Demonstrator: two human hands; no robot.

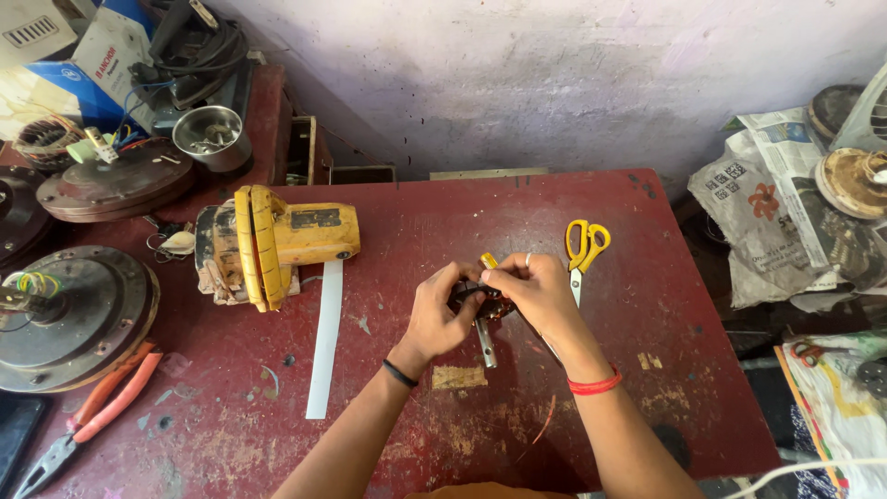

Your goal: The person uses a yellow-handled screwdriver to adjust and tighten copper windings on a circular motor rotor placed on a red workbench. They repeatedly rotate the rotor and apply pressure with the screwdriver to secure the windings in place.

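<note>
The head view shows two hands meeting over the middle of a red worktable (554, 407). The left hand (442, 310) and the right hand (536, 291) both curl their fingers tightly around one small dark motor part (482, 305), held just above the tabletop; a single metal shaft (486, 344) sticks down out of it. The right hand also pinches something small and yellow at the top, too hidden to tell what.

On the table lie one pair of yellow-handled scissors (582, 251) just beside the right hand, one long white strip (325, 337) to the left, and one yellow power tool body (273, 242) beyond it. One pair of orange-handled pliers (92, 411) lies near the left edge, next to one round motor disc (78, 314). One steel bowl (212, 137) stands at the back left. Crumpled newspaper (776, 208) sits off the right edge.
</note>
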